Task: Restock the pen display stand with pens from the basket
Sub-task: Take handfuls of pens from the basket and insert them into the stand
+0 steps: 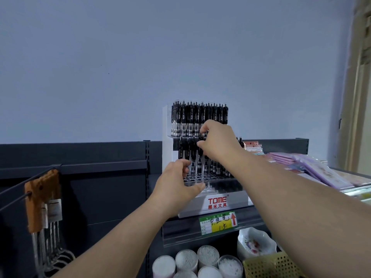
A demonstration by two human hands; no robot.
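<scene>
Stand [217, 202] w/ red logo sits on shelf [180, 227], back to the wall. Top row of pens [198, 119] on stand is full; mid row only partly filled, w/ open holes at its front left. Right hand [217, 141] is at stand's centre, over mid row. Its grip pinches black pen [201, 137] betw. thumb & forefinger near the top end; pen is upright, pointing down among mid-row pens. Left hand [176, 181] is at stand's lower left, thumb along front edge of hole tray, fingers curled beside a clear pen barrel. Can't tell if that grip holds it. Basket [269, 265], yellow, is below & right of stand; contents hidden.
</scene>
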